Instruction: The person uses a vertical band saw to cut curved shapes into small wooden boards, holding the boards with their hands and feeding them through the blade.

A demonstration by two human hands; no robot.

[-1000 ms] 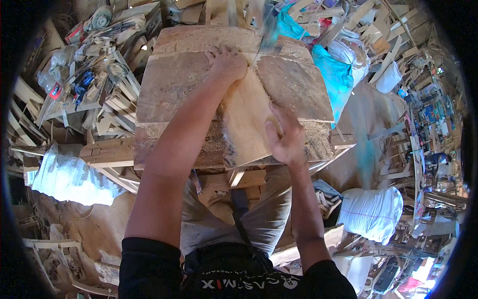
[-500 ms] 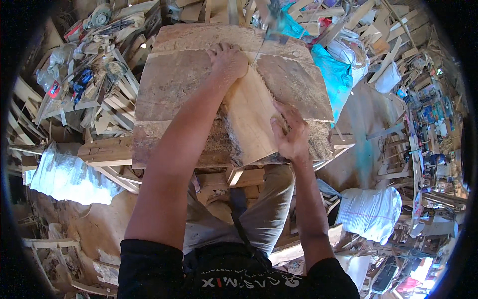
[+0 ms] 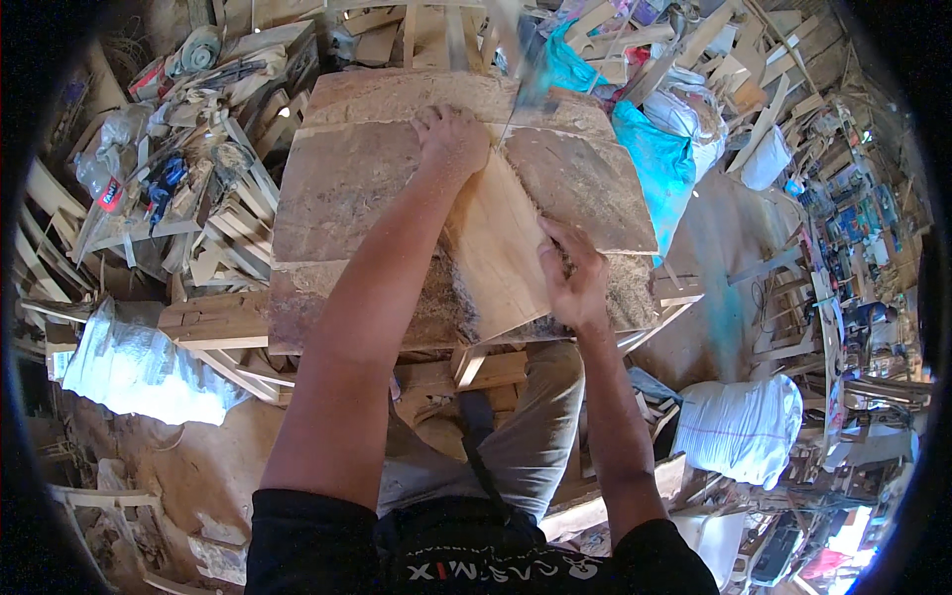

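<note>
A pale wooden plank [image 3: 496, 248] lies lengthwise on a big rough wooden slab [image 3: 347, 188]. My left hand [image 3: 451, 139] reaches far forward and presses down on the plank's far end with bent fingers. My right hand [image 3: 573, 278] sits by the plank's right edge, closed around the handle of a handsaw. Its thin blade [image 3: 521, 89] runs away from me along that edge and is blurred at the far end. Sawdust lies along the plank's edges.
Wooden offcuts and frames [image 3: 228, 238] are heaped left of the slab. White sacks lie at the left [image 3: 139, 362] and right [image 3: 739, 426]. A blue plastic sheet [image 3: 650, 159] hangs at the slab's right, with more timber beyond it.
My right hand shifted forward a little along the plank's right edge and came back with the saw. The left hand stayed pressed on the plank's far end.
</note>
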